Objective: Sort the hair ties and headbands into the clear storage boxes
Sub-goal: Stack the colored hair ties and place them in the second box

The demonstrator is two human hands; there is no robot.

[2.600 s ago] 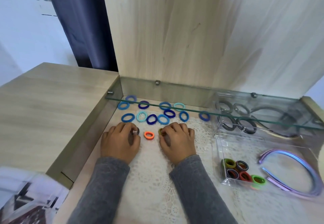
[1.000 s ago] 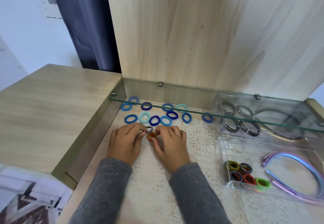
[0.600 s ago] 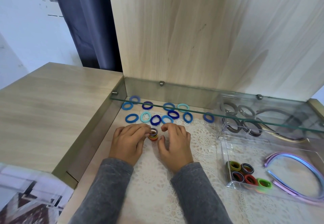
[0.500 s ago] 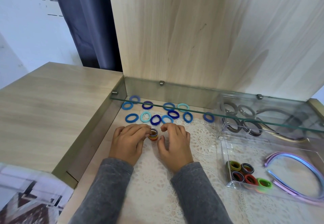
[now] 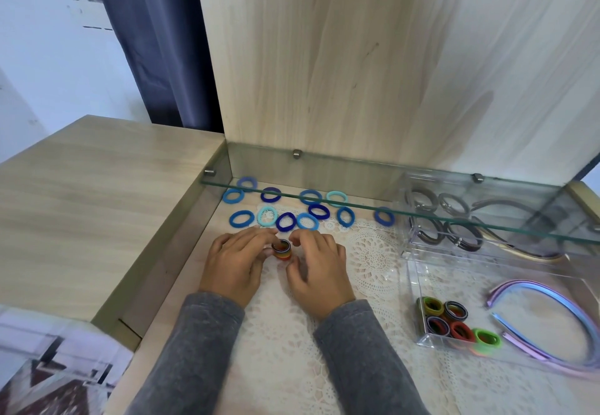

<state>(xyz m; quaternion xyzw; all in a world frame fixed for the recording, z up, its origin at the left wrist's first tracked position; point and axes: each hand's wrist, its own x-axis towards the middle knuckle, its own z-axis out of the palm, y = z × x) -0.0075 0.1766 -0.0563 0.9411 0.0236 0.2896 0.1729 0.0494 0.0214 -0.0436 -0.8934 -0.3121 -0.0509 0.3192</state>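
Note:
A short stack of coloured hair ties point(image 5: 281, 250) stands on the lace mat point(image 5: 370, 253). My left hand point(image 5: 235, 263) pinches it from the left. Curled round its right side is my right hand point(image 5: 321, 270), index finger and thumb at the stack. Several blue and turquoise hair ties point(image 5: 285, 216) lie loose just behind my hands. The front clear box point(image 5: 413, 284) holds several coloured hair ties point(image 5: 446, 318) and a purple headband point(image 5: 552, 309). The back clear box point(image 5: 407, 245) holds dark headbands point(image 5: 461, 231).
A glass shelf point(image 5: 389, 211) runs across above the blue ties and the back box. The upright wooden panel point(image 5: 357, 57) closes the back. A raised wooden desk top point(image 5: 97, 203) borders the recess on the left. A printed sheet point(image 5: 48, 369) lies at the bottom left.
My hands came together from apart, gathering single ties, including the orange one, into one stack between them. Over the last half second they have barely moved.

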